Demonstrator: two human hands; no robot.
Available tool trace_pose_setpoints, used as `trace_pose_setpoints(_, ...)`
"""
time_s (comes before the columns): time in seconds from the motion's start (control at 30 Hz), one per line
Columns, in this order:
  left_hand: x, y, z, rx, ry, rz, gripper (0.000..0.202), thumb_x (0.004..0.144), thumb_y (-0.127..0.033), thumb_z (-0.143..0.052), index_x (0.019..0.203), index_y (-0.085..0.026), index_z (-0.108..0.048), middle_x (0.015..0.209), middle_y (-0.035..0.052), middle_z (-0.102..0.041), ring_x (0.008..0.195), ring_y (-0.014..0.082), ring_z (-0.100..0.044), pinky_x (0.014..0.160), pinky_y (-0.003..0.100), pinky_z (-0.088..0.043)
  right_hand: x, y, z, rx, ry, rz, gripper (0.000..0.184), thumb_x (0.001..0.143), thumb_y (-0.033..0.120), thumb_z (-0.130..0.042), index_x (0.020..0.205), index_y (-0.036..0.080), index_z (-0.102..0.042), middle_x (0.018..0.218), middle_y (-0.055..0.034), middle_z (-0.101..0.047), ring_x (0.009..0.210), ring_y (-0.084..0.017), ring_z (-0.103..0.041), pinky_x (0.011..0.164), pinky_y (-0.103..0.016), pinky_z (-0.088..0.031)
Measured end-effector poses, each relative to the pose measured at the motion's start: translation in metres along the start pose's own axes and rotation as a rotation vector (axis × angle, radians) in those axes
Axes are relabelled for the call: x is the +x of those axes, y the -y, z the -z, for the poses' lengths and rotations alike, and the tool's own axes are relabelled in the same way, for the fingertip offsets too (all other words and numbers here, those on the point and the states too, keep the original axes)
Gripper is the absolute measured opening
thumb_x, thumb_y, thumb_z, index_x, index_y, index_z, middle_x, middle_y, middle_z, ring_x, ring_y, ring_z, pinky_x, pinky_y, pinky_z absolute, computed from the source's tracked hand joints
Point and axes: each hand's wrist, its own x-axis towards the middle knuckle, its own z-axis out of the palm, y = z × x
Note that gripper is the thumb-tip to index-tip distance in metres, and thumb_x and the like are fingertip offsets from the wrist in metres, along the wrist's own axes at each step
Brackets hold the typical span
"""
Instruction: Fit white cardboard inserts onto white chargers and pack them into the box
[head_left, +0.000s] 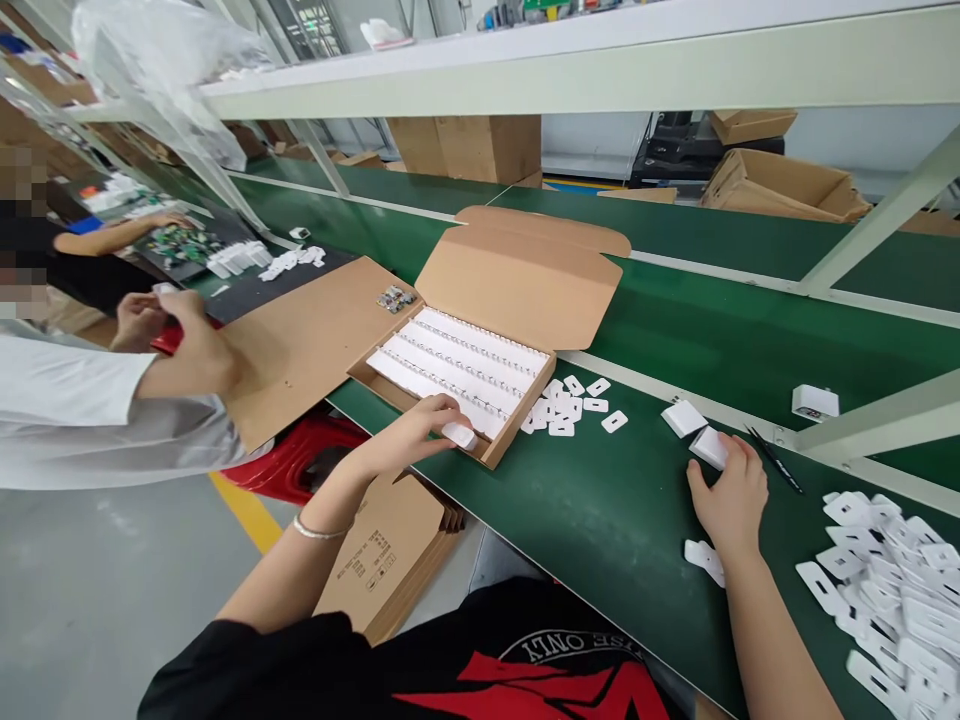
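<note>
An open cardboard box [525, 290] lies on the green belt, its tray filled with rows of white parts. My left hand [424, 425] reaches to the box's near corner and holds a small white piece [459, 435] over the tray edge. My right hand [729, 490] rests on the belt further right, fingers closed on a white block [709, 447]. A second white block [682, 418] lies just left of it. A flat white plastic piece [705, 560] sits by my right wrist.
Small white tabs [570, 403] are scattered beside the box. A heap of white plastic pieces [892, 590] fills the right edge. A white adapter [814, 402] and black tweezers [772, 460] lie near the frame rail. A co-worker's hands [172, 330] work at left over flat cardboard [300, 340].
</note>
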Motion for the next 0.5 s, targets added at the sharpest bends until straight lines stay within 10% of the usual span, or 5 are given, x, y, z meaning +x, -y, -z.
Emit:
trace_pose_setpoints(0.27, -0.005, -0.013, -0.040, 0.004, 0.010, 0.050, 0.035, 0.104, -0.036, -0.047, 0.132, -0.027, -0.066, 0.127, 0.0092, -0.064, 0.110, 0.0241, -0.069, 0.099, 0.040, -0.057, -0.007, 0.005, 0.015, 0.155, -0.006, -0.022, 0.056, 0.091, 0.044, -0.058, 0.140, 0.016, -0.056, 0.150, -0.0223, -0.050, 0.142, -0.042, -0.047, 0.116, -0.064, -0.040)
trace_pose_setpoints(0.5, -0.022, 0.015, -0.080, 0.147, -0.305, 0.066, 0.045, 0.098, -0.049, -0.053, 0.140, -0.031, -0.052, 0.113, 0.0084, -0.076, 0.102, 0.0324, -0.077, 0.084, 0.047, -0.065, 0.043, -0.059, 0.109, 0.140, -0.590, -0.231, 0.047, 0.094, 0.016, -0.035, 0.140, 0.016, -0.047, 0.138, -0.0202, -0.052, 0.127, -0.027, -0.058, 0.103, -0.044, -0.051)
